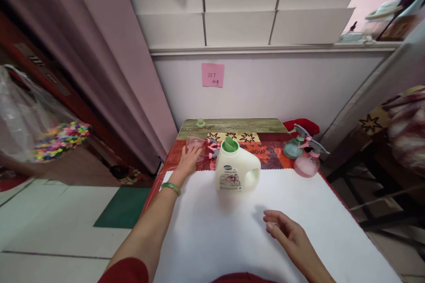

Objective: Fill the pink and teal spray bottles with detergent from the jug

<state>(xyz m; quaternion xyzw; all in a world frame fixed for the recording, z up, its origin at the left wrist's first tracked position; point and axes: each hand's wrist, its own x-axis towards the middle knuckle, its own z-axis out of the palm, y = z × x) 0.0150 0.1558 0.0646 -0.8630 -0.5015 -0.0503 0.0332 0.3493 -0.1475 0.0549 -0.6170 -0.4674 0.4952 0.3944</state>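
Observation:
My left hand (190,161), with a green bangle at the wrist, reaches to the table's left side. Its fingers are stretched over a clear spray bottle (195,142) lying on its side; whether they touch it I cannot tell. A second lying spray bottle with a grey trigger (213,154) is partly hidden by the hand. My right hand (287,232) hovers over the white mat (212,234), fingers loosely bent and nothing in them. Between the hands a cream jug (229,168) with a handle stands upright, a green spout (229,145) in its uncapped neck.
At the right edge stand a teal spray bottle (293,148) and a pink spray bottle (307,163). A small green cap (200,122) sits at the table's far left corner. Behind is a wall with a pink note (213,75). A dark stool (358,185) is to the right.

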